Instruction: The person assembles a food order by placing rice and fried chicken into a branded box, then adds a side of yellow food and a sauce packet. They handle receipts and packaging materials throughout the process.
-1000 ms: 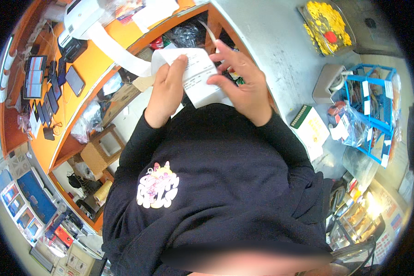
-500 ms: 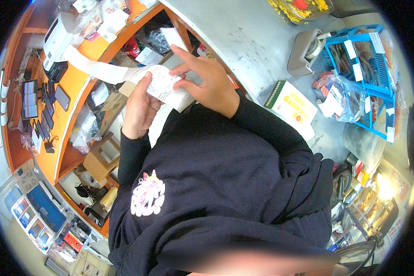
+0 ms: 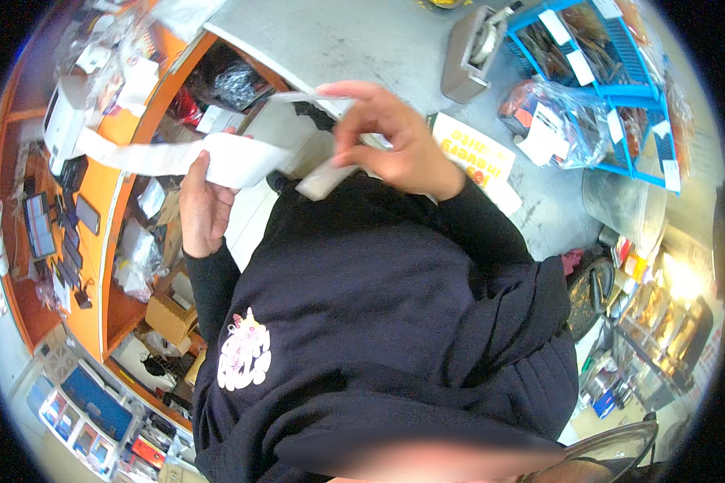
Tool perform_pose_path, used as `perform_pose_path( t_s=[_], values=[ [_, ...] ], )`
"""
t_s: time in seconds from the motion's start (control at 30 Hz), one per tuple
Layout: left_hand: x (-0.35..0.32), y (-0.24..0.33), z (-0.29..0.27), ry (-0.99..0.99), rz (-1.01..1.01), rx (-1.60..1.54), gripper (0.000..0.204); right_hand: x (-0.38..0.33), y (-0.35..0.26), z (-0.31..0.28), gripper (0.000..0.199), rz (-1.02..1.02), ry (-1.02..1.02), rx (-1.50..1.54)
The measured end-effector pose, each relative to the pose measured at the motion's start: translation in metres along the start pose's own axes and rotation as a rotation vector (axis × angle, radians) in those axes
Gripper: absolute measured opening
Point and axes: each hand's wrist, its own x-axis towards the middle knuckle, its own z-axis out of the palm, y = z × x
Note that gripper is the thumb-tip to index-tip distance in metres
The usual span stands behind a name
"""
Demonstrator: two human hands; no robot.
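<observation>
A long white receipt strip (image 3: 161,159) runs from the white printer (image 3: 63,125) at the far left to my left hand (image 3: 203,205). My left thumb presses on the strip, and its loose end sticks out to the right of that hand. In my right hand (image 3: 399,145) is a separate receipt slip (image 3: 322,182), pinched between thumb and fingers and hanging below them. Part of the slip is hidden behind the fingers. A gap separates the slip from the strip.
Below the printer, several phones (image 3: 89,211) and a tablet (image 3: 37,225) lie on the orange counter (image 3: 114,229). On the metal table are a printed white box (image 3: 483,157), a grey tape dispenser (image 3: 466,68), a plastic-bagged package (image 3: 548,121) and blue baskets (image 3: 616,101).
My hands have moved apart, the right one going right with a slip separate from the strip. The left hand still holds the strip. The whole view has shifted.
</observation>
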Motion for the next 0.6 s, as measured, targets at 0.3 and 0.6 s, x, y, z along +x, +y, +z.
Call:
perform_pose_path(
  t_s=[0.3,0.6],
  values=[
    [0.026,-0.006,-0.004,0.046,-0.059,0.124,0.046,-0.106,0.047,-0.095,0.079,0.399,0.473,-0.914],
    [0.039,-0.007,-0.002,0.006,-0.040,0.165,0.042,-0.142,0.024,-0.111,0.024,0.602,0.491,-0.520]
  ],
)
